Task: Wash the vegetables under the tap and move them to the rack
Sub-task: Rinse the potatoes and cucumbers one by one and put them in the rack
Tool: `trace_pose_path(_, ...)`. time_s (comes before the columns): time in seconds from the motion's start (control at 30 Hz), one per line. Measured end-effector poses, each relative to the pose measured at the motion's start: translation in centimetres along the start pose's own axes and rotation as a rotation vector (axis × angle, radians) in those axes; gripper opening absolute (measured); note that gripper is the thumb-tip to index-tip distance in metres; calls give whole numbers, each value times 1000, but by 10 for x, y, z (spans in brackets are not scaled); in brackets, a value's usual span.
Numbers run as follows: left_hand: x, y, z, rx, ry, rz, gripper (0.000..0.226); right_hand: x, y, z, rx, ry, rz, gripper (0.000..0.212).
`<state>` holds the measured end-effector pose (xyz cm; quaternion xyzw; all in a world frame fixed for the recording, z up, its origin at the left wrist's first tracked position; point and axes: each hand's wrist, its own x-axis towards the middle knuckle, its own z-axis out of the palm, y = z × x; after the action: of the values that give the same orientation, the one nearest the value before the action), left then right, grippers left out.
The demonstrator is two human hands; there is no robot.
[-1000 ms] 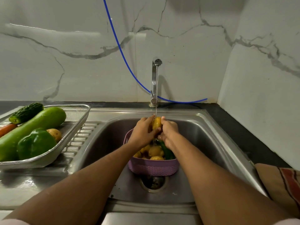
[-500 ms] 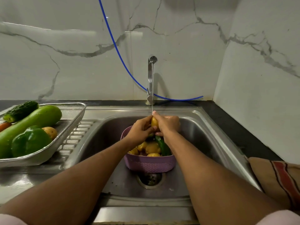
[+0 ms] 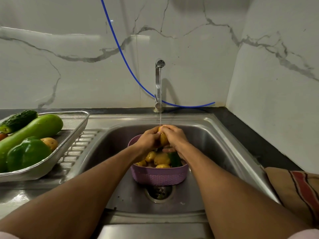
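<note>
Both hands, left hand (image 3: 149,138) and right hand (image 3: 174,136), clasp one potato (image 3: 162,138) under the tap (image 3: 158,78) stream. Several potatoes wait in the purple basket (image 3: 159,176); the rack (image 3: 76,133) holds five washed vegetables.

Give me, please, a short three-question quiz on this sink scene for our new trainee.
1. True or false: the tap is running.
2. Which thing do the left hand and right hand hold in the stream? A carrot; B potato; C pepper.
3. Fill in: the potato is held above the purple ____.

Key: 1 true. 2 B. 3 basket. The rack already holds a green pepper and a long gourd.
</note>
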<state>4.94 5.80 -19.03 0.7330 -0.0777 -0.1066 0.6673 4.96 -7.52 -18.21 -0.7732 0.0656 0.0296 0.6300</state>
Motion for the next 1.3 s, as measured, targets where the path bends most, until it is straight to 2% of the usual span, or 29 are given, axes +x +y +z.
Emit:
trace_pose_path(0.23,-1,7,5,-89,74,-1,38,8,-2,3,133,81,0,41)
trace_pose_path(0.53,9,13,20,-92,226,40,23,8,-3,-9,250,36,24,38)
trace_pose_path(0.7,12,7,25,-69,378,128,30,8,-3,-5,279,-54,64,33)
trace_pose_path(0.87,9,5,24,-78,489,104,29,8,1,-2,330,-102,91,35)
trace_pose_path(1.13,3,14,16,-285,442,-51,27,6,-3,-2,352,-179,118,31)
trace_pose_path(1.3,1,25,9,-358,277,-82,30,10,-4,1,360,-87,40,30)
